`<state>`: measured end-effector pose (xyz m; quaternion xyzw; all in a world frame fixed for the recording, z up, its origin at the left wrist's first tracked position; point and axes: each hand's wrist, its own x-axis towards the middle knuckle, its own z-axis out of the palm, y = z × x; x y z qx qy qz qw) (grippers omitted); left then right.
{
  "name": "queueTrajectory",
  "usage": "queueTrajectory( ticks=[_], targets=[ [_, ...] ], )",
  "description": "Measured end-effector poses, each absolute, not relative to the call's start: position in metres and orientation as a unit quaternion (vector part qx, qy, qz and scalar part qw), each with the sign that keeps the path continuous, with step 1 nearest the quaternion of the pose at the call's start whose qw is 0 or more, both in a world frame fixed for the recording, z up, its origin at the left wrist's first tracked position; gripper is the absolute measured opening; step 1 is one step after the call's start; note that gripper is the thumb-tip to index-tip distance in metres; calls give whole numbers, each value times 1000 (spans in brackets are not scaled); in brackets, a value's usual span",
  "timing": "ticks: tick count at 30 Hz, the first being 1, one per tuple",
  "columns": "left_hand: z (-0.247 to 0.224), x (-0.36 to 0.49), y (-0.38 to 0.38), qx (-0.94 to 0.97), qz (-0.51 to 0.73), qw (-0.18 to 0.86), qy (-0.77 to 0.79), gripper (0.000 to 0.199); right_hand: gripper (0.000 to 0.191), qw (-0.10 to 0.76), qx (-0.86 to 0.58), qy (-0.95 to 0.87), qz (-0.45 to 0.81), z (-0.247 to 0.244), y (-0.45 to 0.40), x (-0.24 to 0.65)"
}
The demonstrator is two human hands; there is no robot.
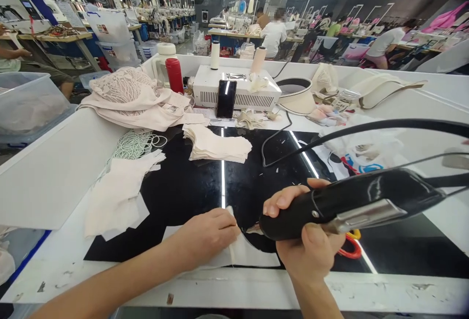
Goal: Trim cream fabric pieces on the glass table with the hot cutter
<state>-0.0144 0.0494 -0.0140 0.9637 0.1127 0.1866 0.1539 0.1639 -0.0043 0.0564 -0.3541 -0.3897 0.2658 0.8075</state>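
My left hand (209,235) is closed, its fingertips pinching the edge of a pale fabric piece (252,255) near the table's front edge. A white strip end pokes up beyond those fingers. Wrapped around a thick black corded hand tool (340,204), my right hand (309,245) has its thumb beside the metal lever. The tool's narrow metal tip points left, close to my left fingertips and the fabric; whether it touches cannot be made out. Scissors with red and yellow handles (351,248) lie partly hidden behind my right hand.
A stack of cream fabric pieces (216,144) lies on the black board (176,187). More pieces (113,194) and pale green cord (135,144) are at left. Behind are a white vented box (207,89), phone (226,99) and red bottle (174,75). The tool's cable (366,128) arches right.
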Motion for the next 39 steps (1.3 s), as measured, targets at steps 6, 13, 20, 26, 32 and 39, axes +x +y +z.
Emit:
queueTrajectory(
  ticks=[6,13,20,26,32,39],
  targets=[
    [-15,-21,50,954,170,208,131,11,42,794,-351,-414,275,49,-6,161],
    [-14,-25,50,957,164,205,123,14,42,793,-327,-420,297,45,-5,159],
    [-9,-26,48,965,167,164,119,18,40,789,-320,-426,306,43,-7,157],
    [-5,-27,47,970,154,151,115,19,37,787,-334,-419,305,44,-9,158],
    [-5,-28,48,969,159,149,115,24,41,792,-348,-413,285,48,-15,160],
    [-5,-28,51,969,161,153,110,24,35,783,-346,-416,307,43,-17,159]
  ],
)
